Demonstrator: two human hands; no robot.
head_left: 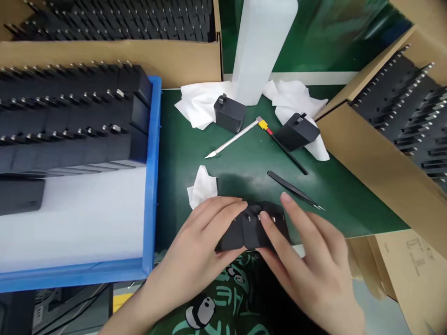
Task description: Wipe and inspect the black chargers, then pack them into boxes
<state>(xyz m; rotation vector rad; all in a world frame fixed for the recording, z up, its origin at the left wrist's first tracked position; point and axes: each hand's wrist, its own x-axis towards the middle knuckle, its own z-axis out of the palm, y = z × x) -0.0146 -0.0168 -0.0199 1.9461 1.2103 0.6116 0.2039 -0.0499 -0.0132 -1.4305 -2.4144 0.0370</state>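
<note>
Closest to the camera are the person's hands, over a panda-print shirt [204, 311]. Left hand [199, 235] is wrapped around the left end of a short row of black plug blocks [256, 235], thumb low on the near side and fingers over the top, so that's a proper grip. Right hand [310, 260] is more of a light pinch: thumb low, index fingertip up by the metal prongs [274, 219], other fingers loose. Can't tell how many blocks there are with fingers in the way, but a seam shows between at least two. They're around the middle of the near edge of the tabletop [181, 144]; can't tell if they're resting on it or held just above. My guess on handling: stiff plastic, light but kinda solid, and those smooth sides could slip on you. Prongs seem like the bit that'd bend, so I'd hold the flat sides low down and not lean on the metal. I'd also squeeze from both ends, since loose blocks would probably slide apart at the seam. Mind the tweezers [291, 187] toward the tabletop's right edge, tips just beyond the right hand.
</note>
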